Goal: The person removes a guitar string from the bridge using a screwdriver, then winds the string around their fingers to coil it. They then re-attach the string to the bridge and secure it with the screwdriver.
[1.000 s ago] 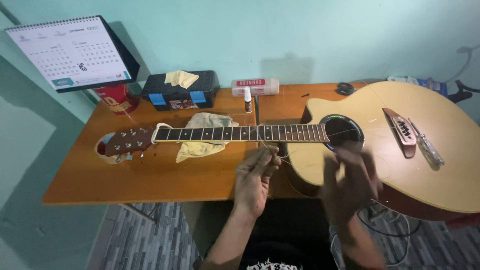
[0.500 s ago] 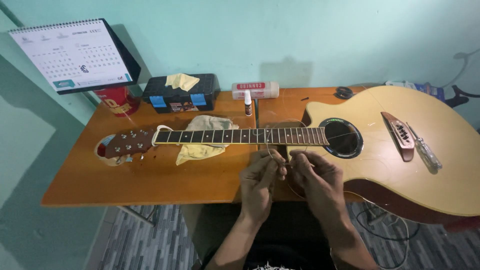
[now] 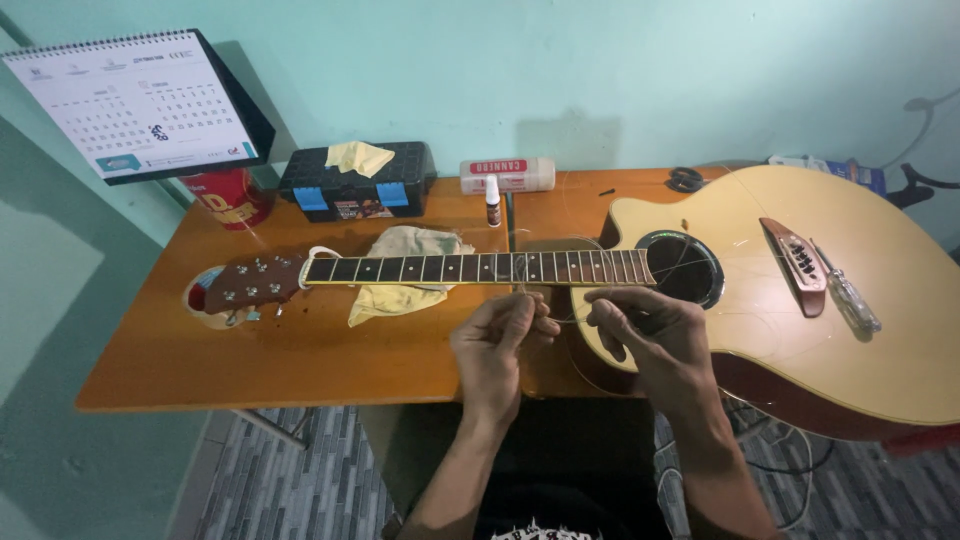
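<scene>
Room: teal wall behind an orange wooden table (image 3: 300,360), grey patterned floor below; I watch from the head camera.
Left hand: my left hand (image 3: 497,345) is curled, fingertips pinched on a thin guitar string (image 3: 560,300) just below the guitar neck (image 3: 480,268).
Right hand: my right hand (image 3: 655,335) is likewise curled, thumb and fingers pinching the same wire near the soundhole (image 3: 682,270); the wire is too fine to trace fully.
Change: a second ago the right hand was a blur lower down, apart from the left; half a second ago both had come together under the neck, and now they sit slightly apart.
Guitar: the acoustic guitar (image 3: 860,320) lies face up, long axis running left to right along the table, headstock (image 3: 245,285) pointing left, body overhanging the right edge.
Nearby: yellow cloth (image 3: 400,300) under the neck; small screwdriver (image 3: 848,295) on the body beside the bridge (image 3: 797,262); black toolbox (image 3: 355,180), small bottle (image 3: 492,202), desk calendar (image 3: 135,105) at the back.
</scene>
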